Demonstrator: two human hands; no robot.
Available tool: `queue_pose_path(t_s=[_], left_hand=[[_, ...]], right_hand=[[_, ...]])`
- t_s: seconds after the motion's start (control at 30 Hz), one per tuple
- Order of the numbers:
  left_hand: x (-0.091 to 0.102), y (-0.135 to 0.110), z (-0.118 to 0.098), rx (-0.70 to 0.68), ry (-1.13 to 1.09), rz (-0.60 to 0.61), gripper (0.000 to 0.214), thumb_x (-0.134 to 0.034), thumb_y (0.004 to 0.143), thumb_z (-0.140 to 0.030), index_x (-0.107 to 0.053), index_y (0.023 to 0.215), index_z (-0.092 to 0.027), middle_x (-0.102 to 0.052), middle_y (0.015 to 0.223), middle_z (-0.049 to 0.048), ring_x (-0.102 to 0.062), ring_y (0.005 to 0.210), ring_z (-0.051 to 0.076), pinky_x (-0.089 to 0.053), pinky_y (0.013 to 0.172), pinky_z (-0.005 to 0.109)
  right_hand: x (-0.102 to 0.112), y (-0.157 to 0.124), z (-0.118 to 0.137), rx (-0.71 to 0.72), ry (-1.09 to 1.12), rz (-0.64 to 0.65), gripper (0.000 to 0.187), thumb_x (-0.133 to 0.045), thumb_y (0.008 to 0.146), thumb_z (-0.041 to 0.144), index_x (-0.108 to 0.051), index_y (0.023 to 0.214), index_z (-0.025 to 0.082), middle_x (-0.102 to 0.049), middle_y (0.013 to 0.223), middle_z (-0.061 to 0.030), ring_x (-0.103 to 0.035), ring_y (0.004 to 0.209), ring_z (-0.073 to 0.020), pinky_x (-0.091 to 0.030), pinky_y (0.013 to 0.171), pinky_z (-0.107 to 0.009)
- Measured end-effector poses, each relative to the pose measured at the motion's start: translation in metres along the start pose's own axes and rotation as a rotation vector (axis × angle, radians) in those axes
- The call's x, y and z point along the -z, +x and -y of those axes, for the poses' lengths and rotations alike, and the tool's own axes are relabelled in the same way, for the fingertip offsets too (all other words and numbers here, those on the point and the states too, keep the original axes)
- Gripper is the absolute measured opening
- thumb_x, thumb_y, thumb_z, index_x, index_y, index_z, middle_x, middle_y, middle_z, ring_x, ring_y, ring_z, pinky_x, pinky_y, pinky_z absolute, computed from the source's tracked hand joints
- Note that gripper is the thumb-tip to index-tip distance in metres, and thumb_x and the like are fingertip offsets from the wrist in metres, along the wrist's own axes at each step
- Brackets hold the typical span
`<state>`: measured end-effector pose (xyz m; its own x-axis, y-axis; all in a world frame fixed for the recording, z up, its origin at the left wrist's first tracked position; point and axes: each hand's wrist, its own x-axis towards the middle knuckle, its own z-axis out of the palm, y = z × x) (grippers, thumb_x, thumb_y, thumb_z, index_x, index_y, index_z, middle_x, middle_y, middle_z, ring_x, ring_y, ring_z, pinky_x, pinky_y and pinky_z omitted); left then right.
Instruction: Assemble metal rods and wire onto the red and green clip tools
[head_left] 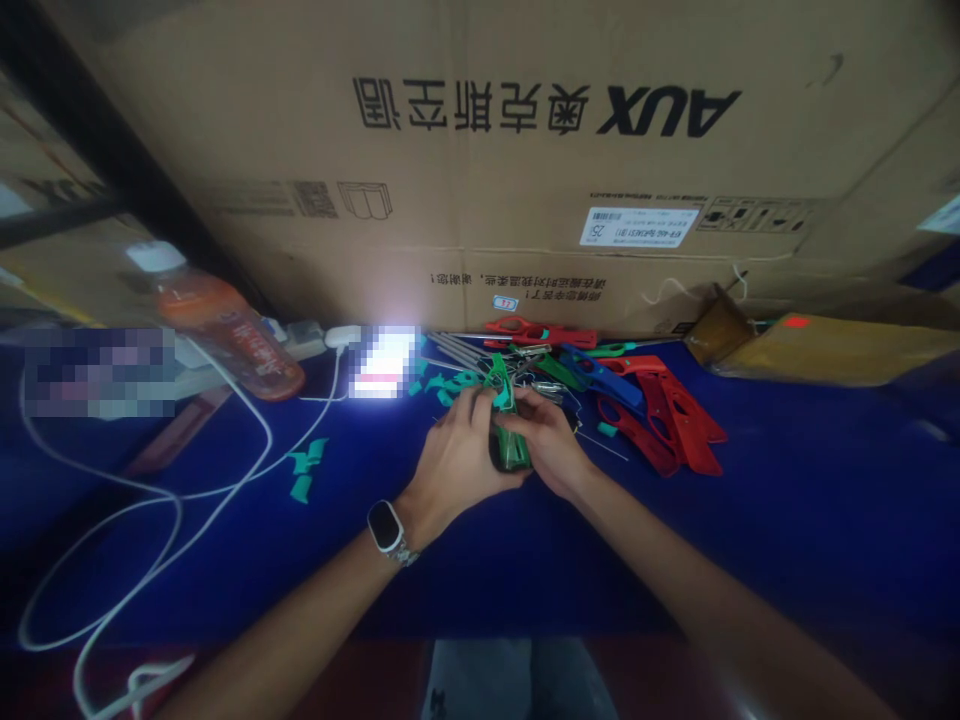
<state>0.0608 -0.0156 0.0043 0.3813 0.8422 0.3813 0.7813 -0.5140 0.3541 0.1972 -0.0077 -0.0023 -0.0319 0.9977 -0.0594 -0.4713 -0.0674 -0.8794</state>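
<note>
Between my two hands is a green plastic lighter body point(514, 450), the handle half of a long-nosed lighter. My left hand point(466, 445), with a watch on its wrist, wraps round its left side. The fingers of my right hand point(551, 440) press on its upper right side, near a teal part point(501, 397) at the top. My fingers hide much of the piece. Just beyond lie small teal plastic pieces point(454, 383), thin metal tubes point(454, 348) and a blue lighter body point(602, 377). Red lighter bodies point(679, 420) are piled to the right.
A large cardboard box point(465, 200) stands upright behind the blue table surface point(465, 580). An orange drink bottle point(232, 325) leans at the left, beside a lit, blurred phone point(384, 362). White cables point(262, 455) loop across the left side. A yellow package point(825, 348) lies back right.
</note>
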Motion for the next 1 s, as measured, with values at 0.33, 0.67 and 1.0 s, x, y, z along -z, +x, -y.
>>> queue_pose_path(t_s=[0.33,0.67,1.0], left_hand=[[-0.002,-0.001,0.004,0.002,-0.038,-0.009,0.090,-0.088,0.054,-0.042,-0.046,0.129,-0.018,-0.060,0.130,0.0149,-0.070,0.101,0.035,-0.061,0.079,0.047],[0.010,-0.010,0.008,-0.082,-0.037,-0.034,0.092,-0.084,0.059,-0.050,-0.041,0.134,-0.020,-0.055,0.138,0.0153,-0.069,0.107,0.034,-0.062,0.084,0.047],[0.019,-0.009,0.017,-0.103,-0.004,-0.048,0.094,-0.084,0.058,-0.055,-0.042,0.135,-0.021,-0.056,0.137,0.0161,-0.070,0.104,0.034,-0.063,0.076,0.045]], right_hand=[[0.000,-0.003,-0.001,-0.059,-0.006,-0.018,0.032,-0.087,0.057,0.026,-0.071,0.084,0.020,-0.071,0.080,0.0022,-0.067,0.074,-0.0167,-0.055,0.079,-0.033],[0.008,-0.003,0.016,-0.183,0.107,0.033,0.025,-0.064,0.077,0.044,-0.065,0.087,0.020,-0.071,0.083,-0.0035,-0.067,0.078,-0.0212,-0.054,0.072,-0.034],[0.031,0.011,0.057,-0.517,0.160,0.177,0.048,-0.043,0.075,0.046,-0.067,0.099,0.012,-0.074,0.092,-0.0185,-0.070,0.086,-0.0296,-0.055,0.082,-0.045]])
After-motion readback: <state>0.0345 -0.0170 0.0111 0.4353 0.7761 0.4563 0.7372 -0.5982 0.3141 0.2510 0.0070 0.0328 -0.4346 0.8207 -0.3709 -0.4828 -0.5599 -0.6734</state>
